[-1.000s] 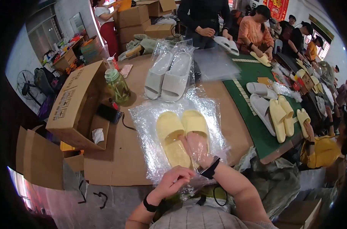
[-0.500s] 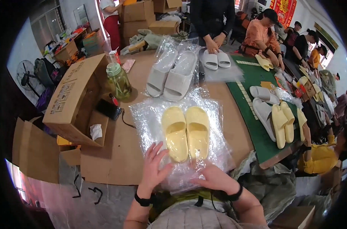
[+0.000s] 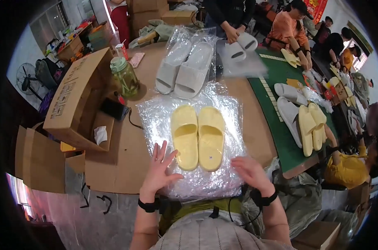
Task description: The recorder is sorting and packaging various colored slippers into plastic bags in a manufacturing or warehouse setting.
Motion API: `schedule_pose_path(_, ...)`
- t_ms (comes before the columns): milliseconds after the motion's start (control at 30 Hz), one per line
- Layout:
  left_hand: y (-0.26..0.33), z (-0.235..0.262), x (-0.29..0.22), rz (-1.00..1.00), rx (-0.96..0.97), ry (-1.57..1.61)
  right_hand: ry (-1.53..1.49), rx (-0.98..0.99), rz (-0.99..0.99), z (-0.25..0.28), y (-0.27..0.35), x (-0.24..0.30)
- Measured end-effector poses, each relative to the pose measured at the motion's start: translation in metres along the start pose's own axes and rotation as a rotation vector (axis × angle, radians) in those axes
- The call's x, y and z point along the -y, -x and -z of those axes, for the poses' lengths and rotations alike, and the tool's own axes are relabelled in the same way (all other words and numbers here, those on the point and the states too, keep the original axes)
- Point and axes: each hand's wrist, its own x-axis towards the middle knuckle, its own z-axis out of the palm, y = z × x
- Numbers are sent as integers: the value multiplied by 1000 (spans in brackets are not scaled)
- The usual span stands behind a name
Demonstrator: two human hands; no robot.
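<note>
A pair of pale yellow slide slippers (image 3: 211,156) lies side by side, toes away from me, on a pile of clear plastic bags (image 3: 153,118). Whether a layer of film covers them I cannot tell. My left hand (image 3: 157,171) is open beside the left slipper's heel, fingers spread over the plastic, thumb near the heel. On the other side my right hand (image 3: 252,171) is open too, its fingers stretched toward the plastic's right edge, apart from the slippers. Just beyond lies a pair of grey slippers (image 3: 192,73) in clear bags.
On the left stand an open cardboard box (image 3: 74,100), a green bottle (image 3: 124,77) and a black phone (image 3: 114,109). A co-worker's hands (image 3: 232,33) hold white slippers (image 3: 247,41) at the far side. More slippers lie on the green mat (image 3: 268,100) at right.
My right hand has moved right, away from the slippers' heels; my left shifted slightly left. Glare on the yellow slippers is gone. The co-worker has lifted and tilted the white slippers.
</note>
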Motion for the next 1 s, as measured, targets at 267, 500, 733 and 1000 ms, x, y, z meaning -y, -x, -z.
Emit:
schedule_pose_path(267, 47, 21, -30, -169, -30, 102, 290, -89, -21, 27, 26, -6)
schedule_pose_path(500, 69, -3, -20, -308, 12, 0, 127, -55, 61, 24, 12, -3)
schedule_pose_path(733, 53, -26, -19, 228, -377, 444, -261, -287, -366, -5, -16, -10)
schedule_pose_path(1000, 35, -36, -16, 577, -337, 531, 318, -338, -456, -34, -35, -3)
